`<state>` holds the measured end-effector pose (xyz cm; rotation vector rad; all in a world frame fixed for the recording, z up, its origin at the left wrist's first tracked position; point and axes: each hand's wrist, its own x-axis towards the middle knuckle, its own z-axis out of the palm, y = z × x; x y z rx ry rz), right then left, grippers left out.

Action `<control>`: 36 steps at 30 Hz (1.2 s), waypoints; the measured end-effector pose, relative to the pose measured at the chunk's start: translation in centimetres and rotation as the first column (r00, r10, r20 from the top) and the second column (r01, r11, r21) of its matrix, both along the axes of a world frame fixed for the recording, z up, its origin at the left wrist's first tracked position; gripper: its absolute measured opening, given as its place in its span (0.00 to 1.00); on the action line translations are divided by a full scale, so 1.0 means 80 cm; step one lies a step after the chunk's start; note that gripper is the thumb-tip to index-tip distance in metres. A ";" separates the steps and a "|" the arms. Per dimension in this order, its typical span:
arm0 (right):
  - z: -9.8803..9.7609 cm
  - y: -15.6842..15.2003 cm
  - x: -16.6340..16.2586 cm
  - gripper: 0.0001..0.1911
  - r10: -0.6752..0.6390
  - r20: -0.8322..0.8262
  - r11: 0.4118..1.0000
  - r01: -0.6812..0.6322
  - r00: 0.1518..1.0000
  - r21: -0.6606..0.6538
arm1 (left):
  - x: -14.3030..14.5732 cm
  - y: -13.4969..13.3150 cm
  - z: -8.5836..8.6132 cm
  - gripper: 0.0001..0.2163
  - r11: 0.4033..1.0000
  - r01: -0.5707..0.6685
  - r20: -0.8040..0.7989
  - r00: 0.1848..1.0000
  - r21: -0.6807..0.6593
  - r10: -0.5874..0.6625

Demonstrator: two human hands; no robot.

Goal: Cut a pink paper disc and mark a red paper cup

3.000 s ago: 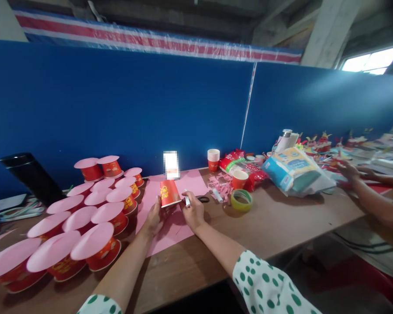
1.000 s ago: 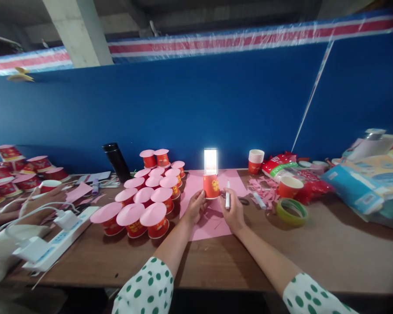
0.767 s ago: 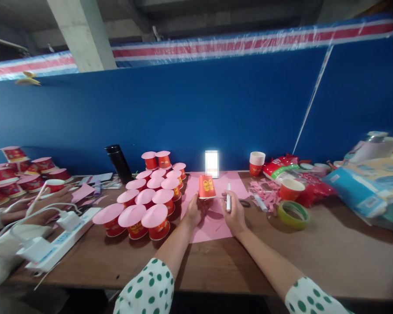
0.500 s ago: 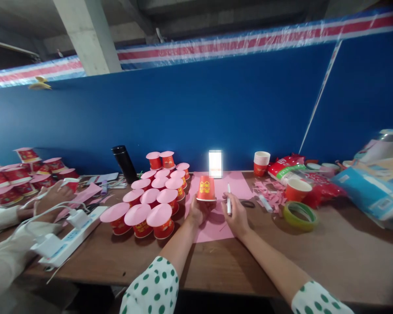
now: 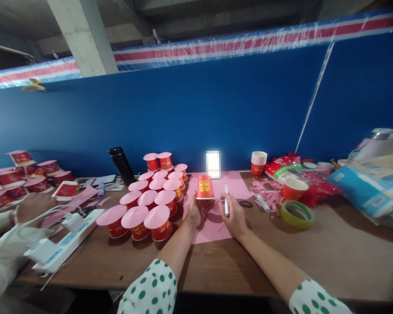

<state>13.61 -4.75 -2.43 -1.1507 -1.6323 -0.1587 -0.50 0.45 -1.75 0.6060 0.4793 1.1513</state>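
Observation:
My left hand [image 5: 198, 213] is closed around the lower part of a red paper cup [image 5: 205, 187] with gold characters. The cup is upside down, its white rim facing down, above a pink paper sheet [image 5: 231, 185] on the table. My right hand [image 5: 235, 218] grips a white marker pen [image 5: 226, 201], held upright just right of the cup and apart from it. Left of my hands stand several upturned red cups topped with round pink paper discs [image 5: 156, 216]. Behind the held cup is a bright, blurred-out rectangle [image 5: 213, 163].
At the left, a co-worker's hand [image 5: 34, 208] is near a red cup [image 5: 65, 190]. A power strip [image 5: 67, 244], black flask [image 5: 122, 165], tape roll [image 5: 297, 215], stacked cups [image 5: 258, 163], pink scraps [image 5: 268, 192] and a blue packet [image 5: 363, 187] lie about. A blue partition [image 5: 216, 109] stands behind.
The view has shifted slightly, so most things sit a little further left. My hands keep hold of the cup and marker pen. The co-worker's hand has moved away from the cup beside it.

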 end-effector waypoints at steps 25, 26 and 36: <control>-0.002 0.006 0.001 0.15 -0.046 -0.019 0.999 0.046 0.999 0.003 | 0.002 0.002 -0.008 0.13 0.982 -0.037 -0.082 0.995 0.186 0.053; -0.002 0.006 0.002 0.16 -0.057 -0.024 0.998 0.057 0.998 -0.003 | 0.002 0.002 -0.008 0.13 0.985 -0.034 -0.084 0.995 0.169 0.049; 0.001 0.006 0.004 0.16 -0.110 -0.134 0.993 0.103 0.985 -0.059 | 0.003 0.003 -0.004 0.17 0.990 -0.081 -0.075 0.993 0.118 0.090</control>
